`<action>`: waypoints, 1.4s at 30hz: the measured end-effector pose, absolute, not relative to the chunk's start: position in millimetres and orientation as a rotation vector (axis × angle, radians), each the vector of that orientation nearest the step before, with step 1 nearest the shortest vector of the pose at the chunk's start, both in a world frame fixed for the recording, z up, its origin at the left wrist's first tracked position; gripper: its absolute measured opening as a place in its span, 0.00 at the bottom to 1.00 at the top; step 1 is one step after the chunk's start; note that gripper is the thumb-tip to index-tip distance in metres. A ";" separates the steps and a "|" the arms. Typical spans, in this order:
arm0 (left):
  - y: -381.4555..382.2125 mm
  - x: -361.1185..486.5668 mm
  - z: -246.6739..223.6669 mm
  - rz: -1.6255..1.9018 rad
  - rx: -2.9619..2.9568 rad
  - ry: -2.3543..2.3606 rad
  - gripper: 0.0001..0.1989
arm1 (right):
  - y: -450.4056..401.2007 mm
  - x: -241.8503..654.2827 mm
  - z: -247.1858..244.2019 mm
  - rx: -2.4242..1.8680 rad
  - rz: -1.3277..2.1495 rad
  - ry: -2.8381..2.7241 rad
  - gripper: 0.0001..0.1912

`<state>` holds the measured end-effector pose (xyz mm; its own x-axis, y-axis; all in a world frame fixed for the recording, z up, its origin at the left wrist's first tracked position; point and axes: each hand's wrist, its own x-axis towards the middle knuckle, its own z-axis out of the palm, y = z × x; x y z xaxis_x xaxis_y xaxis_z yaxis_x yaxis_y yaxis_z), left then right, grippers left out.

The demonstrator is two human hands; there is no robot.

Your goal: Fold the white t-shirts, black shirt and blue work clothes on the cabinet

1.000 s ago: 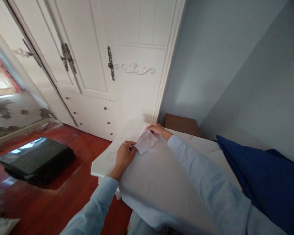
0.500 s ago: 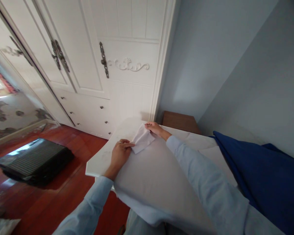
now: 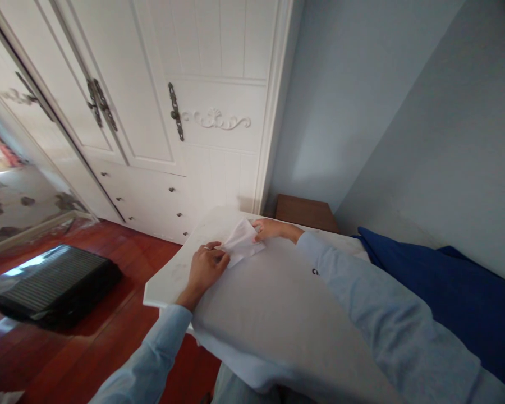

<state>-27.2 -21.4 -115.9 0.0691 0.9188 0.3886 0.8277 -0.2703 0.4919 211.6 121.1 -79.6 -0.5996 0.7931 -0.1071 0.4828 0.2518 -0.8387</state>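
Note:
A white cloth (image 3: pixel 294 320) lies spread over a white marbled tabletop (image 3: pixel 168 280), its near edge hanging down in front. At its far end a smaller flap of white fabric (image 3: pixel 240 242) is bunched up between my hands. My left hand (image 3: pixel 206 269) pinches the flap's left corner between thumb and fingers. On the flap's right side, my right hand (image 3: pixel 271 230) grips the edge with curled fingers. A small dark mark (image 3: pixel 315 271) shows on the cloth beside my right sleeve.
Dark blue fabric (image 3: pixel 446 297) lies at the right. A brown wooden stand (image 3: pixel 306 212) is behind the table, beside a white wardrobe (image 3: pixel 219 185). On the red floor (image 3: pixel 126 314) at the left rests a black plastic-wrapped bundle (image 3: pixel 54 286).
My right hand has shifted slightly down and turned inward on the flap, which is more creased. My left fingers have curled more. The dark mark has come into view, and the view has shifted a little.

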 end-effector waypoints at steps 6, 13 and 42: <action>-22.8 -26.6 -114.6 0.979 2.195 1.801 0.15 | 106.4 213.6 -75.5 -1.529 1.426 -2.100 0.09; -25.1 -26.8 -113.4 0.960 2.228 1.750 0.13 | 96.0 199.5 -72.5 -1.578 1.595 -1.609 0.09; -14.4 -33.6 -134.0 1.004 2.216 1.814 0.17 | 2.5 169.5 -89.8 -0.700 0.149 -2.883 0.10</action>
